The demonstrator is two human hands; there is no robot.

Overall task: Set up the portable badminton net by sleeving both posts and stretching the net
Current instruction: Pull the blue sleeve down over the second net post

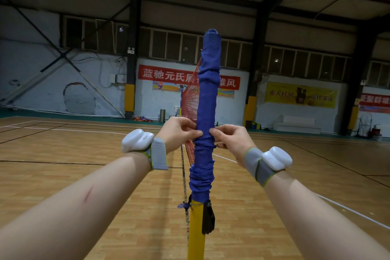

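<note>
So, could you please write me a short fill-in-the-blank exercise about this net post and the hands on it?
The left hand and right hand both pinch the ____ sleeve. Below the sleeve, the bare post is ____. The net running off behind the sleeve is ____.
Missing words: blue; yellow; red.

Wooden court floor (73, 154), white wall (31, 69), red banner (168, 74), high windows (168, 44).
</note>
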